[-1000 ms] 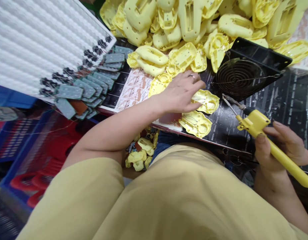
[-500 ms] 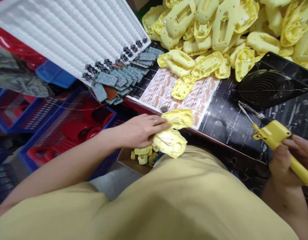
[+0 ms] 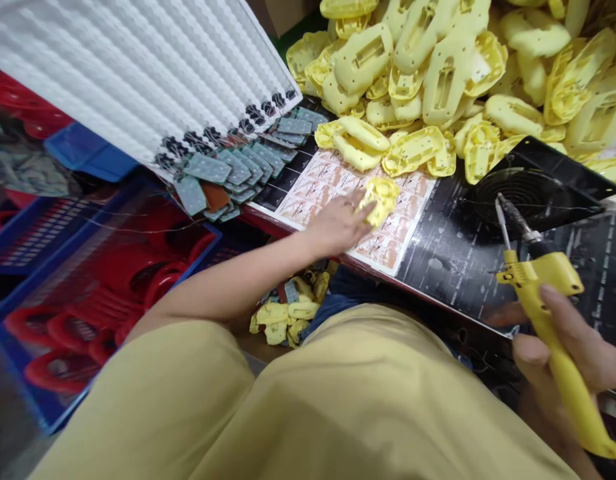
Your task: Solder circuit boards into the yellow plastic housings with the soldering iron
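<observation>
My left hand (image 3: 341,223) reaches over the bench edge, its fingers closed on the near end of a small yellow plastic shell (image 3: 383,200). The shell is over a printed paper sheet (image 3: 408,220), and its inner side faces up. My right hand (image 3: 573,347) is wrapped around the yellow handle of a soldering gun (image 3: 543,273). The gun's metal tip and thin feed tube point away from me, in front of a black holder with a coiled ring (image 3: 518,183).
A heap of yellow shells (image 3: 448,73) covers the back of the bench. Green circuit boards (image 3: 208,168) with wires lie beside a white ridged panel (image 3: 138,60). Below are a box of yellow parts (image 3: 283,313) and a blue crate (image 3: 18,313) of red parts.
My left hand has moved from above the box, where it held two yellow shells, forward to the shell on the sheet. My right hand has turned the soldering gun more upright.
</observation>
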`<action>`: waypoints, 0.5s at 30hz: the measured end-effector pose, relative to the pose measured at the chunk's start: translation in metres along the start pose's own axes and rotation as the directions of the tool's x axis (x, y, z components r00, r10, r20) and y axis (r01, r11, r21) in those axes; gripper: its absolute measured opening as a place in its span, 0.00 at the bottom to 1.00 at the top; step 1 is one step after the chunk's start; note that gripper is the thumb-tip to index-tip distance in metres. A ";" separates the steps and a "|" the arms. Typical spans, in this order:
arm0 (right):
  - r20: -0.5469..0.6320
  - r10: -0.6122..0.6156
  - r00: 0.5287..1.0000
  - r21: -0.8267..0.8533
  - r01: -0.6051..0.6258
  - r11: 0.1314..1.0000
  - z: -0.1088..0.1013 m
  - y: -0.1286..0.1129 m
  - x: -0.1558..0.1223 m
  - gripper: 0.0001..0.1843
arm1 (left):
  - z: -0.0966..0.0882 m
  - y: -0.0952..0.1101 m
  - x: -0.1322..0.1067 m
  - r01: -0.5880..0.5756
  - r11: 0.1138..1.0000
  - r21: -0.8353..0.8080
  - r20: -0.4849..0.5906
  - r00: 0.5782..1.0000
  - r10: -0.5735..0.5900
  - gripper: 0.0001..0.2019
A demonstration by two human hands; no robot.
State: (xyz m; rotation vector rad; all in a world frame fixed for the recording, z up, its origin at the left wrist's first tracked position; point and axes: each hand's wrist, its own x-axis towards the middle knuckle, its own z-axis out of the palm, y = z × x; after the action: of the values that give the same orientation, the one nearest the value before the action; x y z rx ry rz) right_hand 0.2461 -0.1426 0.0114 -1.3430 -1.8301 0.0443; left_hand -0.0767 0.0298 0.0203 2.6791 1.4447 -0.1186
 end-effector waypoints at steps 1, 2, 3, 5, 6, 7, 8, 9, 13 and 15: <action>0.062 -0.080 0.995 -0.011 0.081 0.997 0.001 -0.003 0.006 0.22 | -0.001 0.011 -0.005 -0.061 0.998 0.015 0.005 0.998 0.060 0.30; 0.107 -0.142 0.984 -0.008 0.144 0.990 0.004 -0.004 0.014 0.17 | -0.004 0.021 -0.009 -0.130 0.991 0.016 -0.005 0.992 0.130 0.31; 0.129 -0.187 0.974 -0.012 0.190 0.982 0.009 -0.004 0.023 0.12 | -0.008 0.028 -0.009 -0.192 0.981 0.006 -0.025 0.981 0.192 0.31; 0.126 -0.256 0.959 0.015 0.256 0.967 0.025 -0.004 0.040 0.08 | -0.019 0.034 0.006 -0.242 0.970 -0.035 -0.089 0.967 0.239 0.28; 0.132 -0.271 0.953 0.035 0.269 0.962 0.035 -0.005 0.047 0.09 | -0.023 0.033 0.021 -0.218 0.974 -0.060 -0.127 0.970 0.209 0.26; 0.134 -0.271 0.953 0.047 0.267 0.963 0.045 -0.005 0.052 0.12 | -0.027 0.028 0.041 -0.165 0.983 -0.084 -0.162 0.975 0.150 0.25; 0.136 -0.268 0.954 0.048 0.264 0.963 0.056 -0.005 0.055 0.16 | -0.029 0.021 0.062 -0.089 0.991 -0.104 -0.187 0.980 0.069 0.25; 0.142 -0.264 0.954 0.037 0.262 0.964 0.066 -0.006 0.057 0.20 | -0.029 0.014 0.083 -0.039 0.992 -0.121 -0.197 0.980 0.014 0.26; 0.223 -0.305 0.926 -0.020 0.317 0.948 0.092 -0.009 0.059 0.21 | -0.019 -0.010 0.130 -0.023 0.991 -0.132 -0.143 0.990 0.004 0.32; 0.238 -0.326 0.915 -0.052 0.347 0.936 0.093 -0.010 0.058 0.17 | -0.019 -0.012 0.122 -0.061 0.992 -0.110 -0.194 0.980 0.039 0.30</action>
State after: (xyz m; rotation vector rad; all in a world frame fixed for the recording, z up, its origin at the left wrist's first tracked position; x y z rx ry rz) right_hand 0.1756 -0.0606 -0.0093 -1.0999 -2.2626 -0.0753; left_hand -0.0195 0.1395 0.0250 2.6911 1.3838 0.2257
